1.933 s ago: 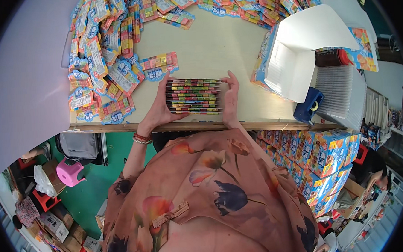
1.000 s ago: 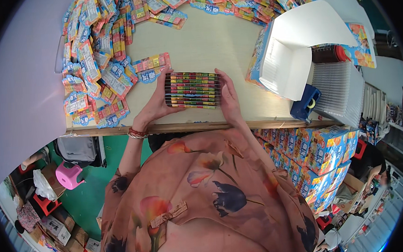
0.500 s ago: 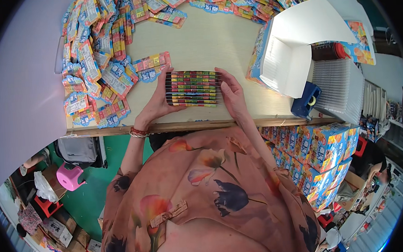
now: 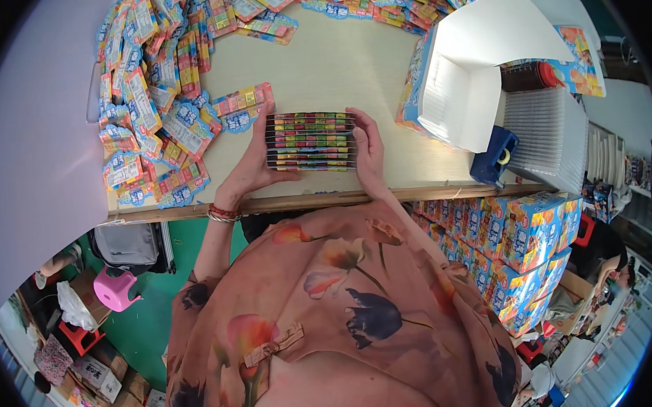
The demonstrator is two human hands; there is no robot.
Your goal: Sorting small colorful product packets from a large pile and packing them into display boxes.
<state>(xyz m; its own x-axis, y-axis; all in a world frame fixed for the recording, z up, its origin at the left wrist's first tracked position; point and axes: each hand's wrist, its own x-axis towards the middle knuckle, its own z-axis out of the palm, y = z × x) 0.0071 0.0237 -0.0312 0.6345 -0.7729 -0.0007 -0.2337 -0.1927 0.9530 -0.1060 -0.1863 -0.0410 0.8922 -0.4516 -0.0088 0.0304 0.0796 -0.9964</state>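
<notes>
A stack of blister packs (image 4: 311, 142), seen edge-on with small coloured pieces in rows, is held between my two hands above the table's near edge. My left hand (image 4: 255, 161) grips its left end, thumb along the near side. Around the right end close the fingers of my right hand (image 4: 368, 150). Just beyond my left hand lies one loose blister pack (image 4: 242, 106), pink and blue. A large heap of similar packs (image 4: 159, 94) spreads over the table's left side, and another pile (image 4: 381, 0) lies along the far side.
At the right stands an open white-lined carton (image 4: 460, 94). Next to it are a blue tape dispenser (image 4: 495, 156), a dark red-capped bottle (image 4: 531, 77) and stacked clear trays (image 4: 544, 134). Printed boxes (image 4: 518, 236) are piled below the table's right side. A pink stool (image 4: 116, 289) stands on the green floor.
My right hand's fingers have drawn in closer around the stack's right end. The stack has shifted very slightly left in view; the other things stay put.
</notes>
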